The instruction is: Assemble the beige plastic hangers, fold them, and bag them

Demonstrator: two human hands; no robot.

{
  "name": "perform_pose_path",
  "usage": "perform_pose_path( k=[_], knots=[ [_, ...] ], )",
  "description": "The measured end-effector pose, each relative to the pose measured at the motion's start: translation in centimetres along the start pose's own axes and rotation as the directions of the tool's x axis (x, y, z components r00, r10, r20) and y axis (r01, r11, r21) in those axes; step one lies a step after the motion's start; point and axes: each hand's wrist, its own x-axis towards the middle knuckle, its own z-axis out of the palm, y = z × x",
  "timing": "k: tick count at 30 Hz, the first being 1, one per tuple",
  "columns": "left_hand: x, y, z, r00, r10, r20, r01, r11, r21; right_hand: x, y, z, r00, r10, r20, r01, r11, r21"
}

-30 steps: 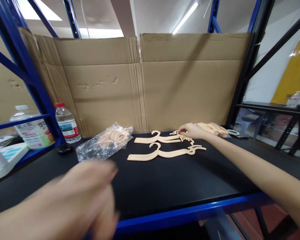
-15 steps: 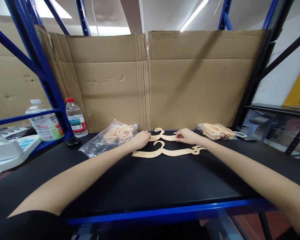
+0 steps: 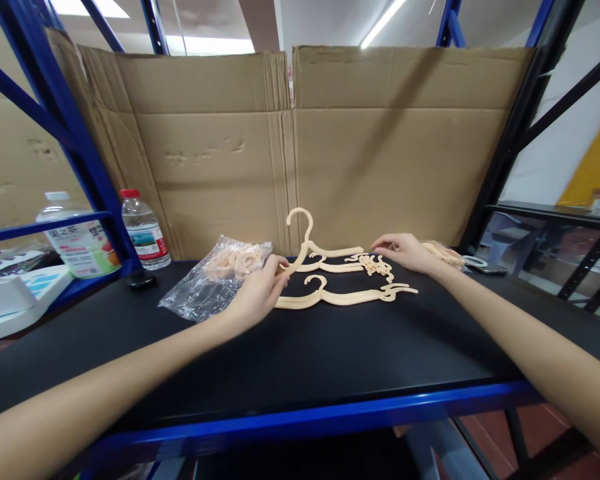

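Observation:
My left hand (image 3: 261, 293) is closed on the left end of a cream plastic clothes hanger (image 3: 330, 253), whose hook points up, tilted above the table. Just past the lifted hanger's right end, my right hand (image 3: 404, 253) is open with its fingers stretched out and apart from it. Below that hand lies a small heap of cream hook-shaped pieces (image 3: 377, 265). Another hanger lies flat behind, partly covered by the lifted one. A front hanger (image 3: 353, 298) lies nearest me, with hook-shaped pieces (image 3: 394, 291) at its right end.
A clear plastic bag (image 3: 200, 290) with cream pieces lies left, and another bag (image 3: 443, 253) is partly behind my right hand. A red-capped water bottle (image 3: 144, 233) and a black mouse-like object (image 3: 141, 280) stand left. Cardboard (image 3: 380, 153) walls the back of the black table (image 3: 300, 360).
My left hand has lifted a hanger off the rear ones and tilted it up. My right hand has let go and moved right, and small hook-shaped pieces now show beside it.

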Motion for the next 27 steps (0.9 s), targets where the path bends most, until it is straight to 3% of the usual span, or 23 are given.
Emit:
perform_pose_path(
  k=[5, 12, 15, 18, 20, 23, 25, 27],
  knots=[
    [-1.8, -0.2, 0.9, 0.997, 0.004, 0.074, -0.002, 1.000, -0.025, 0.0, 3.5, 2.5, 0.988, -0.103, 0.112, 0.128, 0.962, -0.241],
    [-2.5, -0.1, 1.3, 0.993, -0.007, 0.122, 0.011, 0.999, -0.034, -0.2, 3.6, 4.7, 0.975, -0.108, 0.195, 0.168, 0.932, -0.321],
    [-2.6, 0.0, 1.4, 0.993, -0.004, 0.120, 0.009, 0.999, -0.041, -0.3, 3.7, 5.0, 0.980, -0.146, 0.139, 0.185, 0.925, -0.332],
    [-2.7, 0.1, 1.5, 0.994, -0.003, 0.109, 0.008, 0.999, -0.045, -0.5, 3.4, 4.6, 0.985, -0.170, -0.031, 0.154, 0.945, -0.287],
    [-2.7, 0.1, 1.5, 0.994, -0.001, 0.108, 0.007, 0.999, -0.053, -0.7, 2.6, 4.2, 0.969, -0.110, -0.222, 0.071, 0.981, -0.179],
    [-2.7, 0.1, 1.5, 0.994, -0.007, 0.111, 0.015, 0.998, -0.067, -1.2, 0.3, 3.3, 0.894, 0.141, -0.426, -0.064, 0.980, 0.190],
    [-2.7, 0.1, 1.5, 0.993, -0.022, 0.112, 0.030, 0.997, -0.070, -1.9, -1.6, 2.7, 0.865, 0.328, -0.381, -0.105, 0.859, 0.502],
    [-2.8, 0.1, 1.5, 0.993, -0.035, 0.114, 0.043, 0.996, -0.073, -2.7, -3.4, 2.2, 0.871, 0.436, -0.229, -0.142, 0.668, 0.731]
  ],
)
